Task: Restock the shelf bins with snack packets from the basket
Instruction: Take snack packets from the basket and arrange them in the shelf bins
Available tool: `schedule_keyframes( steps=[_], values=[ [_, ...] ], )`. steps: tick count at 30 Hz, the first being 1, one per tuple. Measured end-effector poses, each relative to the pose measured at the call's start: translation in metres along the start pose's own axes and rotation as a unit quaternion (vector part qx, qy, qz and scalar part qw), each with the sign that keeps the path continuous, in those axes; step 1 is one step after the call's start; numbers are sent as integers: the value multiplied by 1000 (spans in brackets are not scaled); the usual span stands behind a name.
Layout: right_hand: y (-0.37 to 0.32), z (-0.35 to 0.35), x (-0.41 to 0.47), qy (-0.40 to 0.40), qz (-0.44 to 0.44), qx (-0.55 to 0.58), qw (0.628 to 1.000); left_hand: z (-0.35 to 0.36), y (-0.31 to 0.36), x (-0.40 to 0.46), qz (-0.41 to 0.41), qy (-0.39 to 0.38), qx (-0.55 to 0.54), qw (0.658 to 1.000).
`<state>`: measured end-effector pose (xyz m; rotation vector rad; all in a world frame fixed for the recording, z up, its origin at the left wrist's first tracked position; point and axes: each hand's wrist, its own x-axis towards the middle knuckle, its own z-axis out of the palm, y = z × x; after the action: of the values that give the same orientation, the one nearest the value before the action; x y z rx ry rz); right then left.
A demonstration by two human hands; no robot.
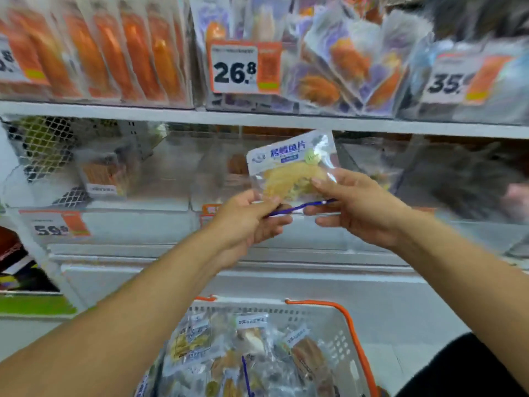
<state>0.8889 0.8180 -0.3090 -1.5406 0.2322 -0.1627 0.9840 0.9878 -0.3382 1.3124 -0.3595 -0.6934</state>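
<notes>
- Nearest, low in the view, the basket (pixel 337 310) sits below both forearms, white with an orange handle (pixel 353 330), and is full of clear snack packets (pixel 252 348) heaped loosely on one another. I judge that much restocking is left.
- Above it, both hands hold one packet (pixel 289 164) up in front of the middle shelf. It stands nearly upright, blue printed top uppermost and tilted a little to the right, with pale yellow strips showing through its clear window.
- The left hand (pixel 243 222) pinches the lower left corner, thumb on the near face and the other fingers curled behind.
- The right hand (pixel 355 207) pinches the lower right side, thumb lying across the front and fingers wrapped behind and under the bottom edge.
- The purple bottom seam (pixel 297 208) runs between the two hands, rising slightly toward the right; so the packet's long axis points up and away from the fingers, toward the shelf.
- Just behind the packet lies a clear bin (pixel 211 179), which looks open at the top and mostly unfilled. Both hands seem about equally near it; the coming move is likely a short push forward and down over its front wall.
- To the left, a neighbouring bin (pixel 103 173) holds a few packets, with a price tag (pixel 54 226) below.
- Farthest, the upper shelf (pixel 257 117) carries packed rows of orange packets (pixel 114 50) and a tag reading 26.8 (pixel 234 68). Headroom under that shelf looks modest.
</notes>
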Motion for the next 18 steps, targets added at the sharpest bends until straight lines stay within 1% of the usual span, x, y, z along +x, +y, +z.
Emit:
schedule_keyframes(
  steps=[2, 3, 5, 7, 9, 11, 12, 13, 15, 16, 18],
  values=[
    [-8, -28, 2, 93, -67, -90, 989, 39, -11, 13, -9, -28, 54, 998],
    [-13, -48, 2, 131, -112, -147, 974, 53, -14, 21, -1, -26, 104, 994],
    [-25, -96, -5, 193, -192, -247, 930, 73, -15, 40, 33, 1, 188, 982],
    [-32, -147, -19, 251, -215, -317, 889, 82, -11, 57, 71, 25, 218, 973],
    [-33, -191, -33, 272, -191, -406, 851, 87, -7, 71, 94, 33, 239, 966],
    [-26, -222, -33, 268, -126, -509, 808, 92, -5, 82, 104, 31, 260, 960],
    [-19, -231, -28, 255, -83, -541, 797, 96, -5, 85, 103, 28, 267, 958],
    [-12, -236, -21, 230, -42, -550, 802, 99, -6, 88, 103, 24, 272, 957],
    [4, -236, 1, 180, 12, -534, 826, 105, -11, 92, 100, 13, 280, 955],
    [12, -235, 13, 166, 24, -530, 831, 108, -13, 93, 98, 9, 281, 955],
    [25, -231, 33, 158, 33, -533, 831, 111, -17, 94, 94, 3, 285, 954]
  ],
)
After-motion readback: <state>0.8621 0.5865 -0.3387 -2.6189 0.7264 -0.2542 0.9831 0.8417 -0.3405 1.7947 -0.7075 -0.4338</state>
